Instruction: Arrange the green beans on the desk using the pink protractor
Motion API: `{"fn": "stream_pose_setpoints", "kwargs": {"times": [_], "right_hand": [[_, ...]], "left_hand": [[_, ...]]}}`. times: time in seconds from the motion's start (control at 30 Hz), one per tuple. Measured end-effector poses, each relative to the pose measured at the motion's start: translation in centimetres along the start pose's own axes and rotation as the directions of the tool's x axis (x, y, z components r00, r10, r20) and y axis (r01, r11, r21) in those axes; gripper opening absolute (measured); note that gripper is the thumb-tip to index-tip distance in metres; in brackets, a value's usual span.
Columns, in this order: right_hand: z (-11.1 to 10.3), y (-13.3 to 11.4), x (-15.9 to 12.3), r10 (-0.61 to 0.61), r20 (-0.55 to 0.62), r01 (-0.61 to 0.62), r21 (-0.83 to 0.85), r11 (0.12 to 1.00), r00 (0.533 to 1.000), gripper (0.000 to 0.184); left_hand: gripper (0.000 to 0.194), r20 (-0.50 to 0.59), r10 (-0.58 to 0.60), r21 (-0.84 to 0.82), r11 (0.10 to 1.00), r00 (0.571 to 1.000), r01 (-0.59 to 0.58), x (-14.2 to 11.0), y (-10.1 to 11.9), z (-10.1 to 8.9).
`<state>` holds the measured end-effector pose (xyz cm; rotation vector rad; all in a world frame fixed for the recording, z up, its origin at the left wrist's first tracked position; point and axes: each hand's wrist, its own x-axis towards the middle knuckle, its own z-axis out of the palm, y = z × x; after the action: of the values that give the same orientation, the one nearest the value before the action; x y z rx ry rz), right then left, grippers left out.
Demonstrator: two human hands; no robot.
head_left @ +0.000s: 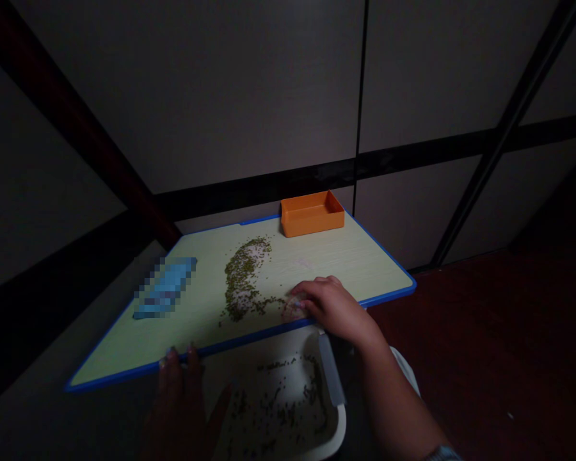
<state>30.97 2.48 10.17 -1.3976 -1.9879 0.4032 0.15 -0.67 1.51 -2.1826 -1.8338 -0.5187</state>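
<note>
Head view: we see right grip (333,304) curled low over tabletop (360,262), near blue front edge (259,336); whether anything is held, we cannot tell. Left grip (182,390) spread, at same edge. Green grains (240,275) strewn left of right grip; white bin (340,428) below; orange tray (313,224) behind.

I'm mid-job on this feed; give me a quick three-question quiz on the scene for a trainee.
1. What stands at the far side of the board, beyond the right hand?
2. True or false: small grains lie both on the board and in the white tub.
3. Where are the left hand's fingertips?
A) At the board's far side
B) At the board's near edge
C) Under the right hand

Key: 1. An orange box. 2. True. 3. B.
</note>
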Motion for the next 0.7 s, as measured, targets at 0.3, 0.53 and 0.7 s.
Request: {"fn": "stream_pose_setpoints", "kwargs": {"times": [0.3,0.53,0.7], "right_hand": [[-0.63,0.34,-0.09,0.041,-0.070,-0.042,-0.020,0.999,0.997,0.025],[-0.37,0.83,0.41,0.136,-0.151,-0.153,-0.104,0.983,0.979,0.027],[0.08,0.44,0.70,0.134,-0.140,-0.150,-0.111,0.982,0.981,0.027]], "left_hand": [[0.080,-0.042,0.045,0.001,0.999,0.998,-0.045,-0.12,-0.33,0.42],[0.082,-0.024,0.029,-0.015,0.999,0.999,-0.029,-0.27,-0.25,0.32],[0.079,-0.051,0.030,-0.019,0.999,0.998,-0.031,-0.20,0.13,0.20]]}}
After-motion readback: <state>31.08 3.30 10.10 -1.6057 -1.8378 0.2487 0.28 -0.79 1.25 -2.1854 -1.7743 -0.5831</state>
